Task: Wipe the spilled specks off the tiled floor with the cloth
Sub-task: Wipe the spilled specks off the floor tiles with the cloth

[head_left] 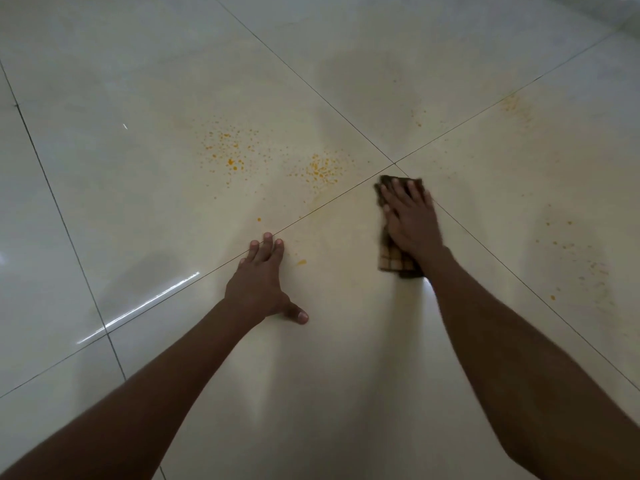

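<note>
Head view puts me over a glossy tiled floor [138,98], both arms stretched forward. My right hand [410,220] lies flat on a folded brown checked cloth [393,259], fingers straight and pressing down rather than curled round it; the cloth sits just on my side of the point where four tiles meet. My left hand [263,275] is spread open on the floor with its fingertips at a grout line [325,206], holding nothing and, I judge, bracing my weight.

The orange specks [320,171] nearest the cloth lie just to its left, across the grout line, with a wider scatter [228,150] beyond them. A single blob [301,262] sits just beside my left hand, and fainter spots [568,251] lie well out to the right.

To do this pass well, I would keep the palm flat so the whole cloth stays in contact, and sweep left into the dense cluster, drawing the specks toward me instead of pushing them outward. The faint yellowish film near the seam suggests smearing is the risk, so I would turn to a clean face of the cloth once it loads up. The grout may hold residue and deserves a firmer stroke along its length. The left hand should shift before the cloth reaches the blob beside it.
</note>
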